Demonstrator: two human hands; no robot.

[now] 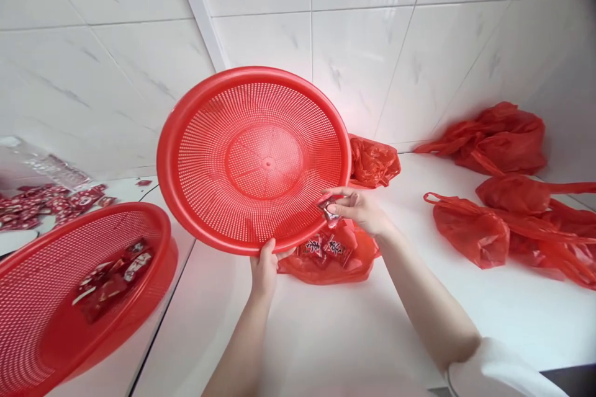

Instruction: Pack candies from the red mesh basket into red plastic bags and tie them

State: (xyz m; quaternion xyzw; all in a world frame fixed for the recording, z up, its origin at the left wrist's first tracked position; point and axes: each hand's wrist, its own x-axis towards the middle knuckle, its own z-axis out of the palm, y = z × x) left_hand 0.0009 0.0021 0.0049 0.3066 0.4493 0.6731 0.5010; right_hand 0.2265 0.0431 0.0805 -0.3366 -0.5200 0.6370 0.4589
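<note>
Basket faces us mouth-on, pretty much round; our left hand grips its rim, right hand pinches a packet.

The raised basket blocks the way to the wall behind it; a second basket occupies the left side. Between the right forearm and the red bags, the white table leaves a passage.
</note>
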